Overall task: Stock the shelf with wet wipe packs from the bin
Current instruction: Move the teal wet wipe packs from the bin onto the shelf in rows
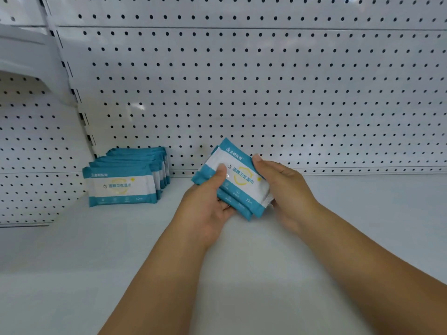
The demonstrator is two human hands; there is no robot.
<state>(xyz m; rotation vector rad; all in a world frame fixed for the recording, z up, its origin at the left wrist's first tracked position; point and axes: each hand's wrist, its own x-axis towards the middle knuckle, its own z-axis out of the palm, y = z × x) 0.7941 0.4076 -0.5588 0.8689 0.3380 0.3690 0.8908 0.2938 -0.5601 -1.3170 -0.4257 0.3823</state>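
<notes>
Both hands hold a small stack of teal-and-white wet wipe packs (238, 176) tilted above the white shelf (96, 250). My left hand (208, 204) grips the stack from the left, thumb pressed on the top pack's face. My right hand (283, 184) grips its right side, thumb on the upper edge. A row of several identical packs (123, 182) stands upright on the shelf at the back left, leaning toward the pegboard. The bin is out of view.
A white pegboard back wall (266, 93) rises behind the shelf. A slotted upright (79, 102) and another pegboard panel (31, 153) lie at the left. Bare shelf surface extends to the right of the hands and in front.
</notes>
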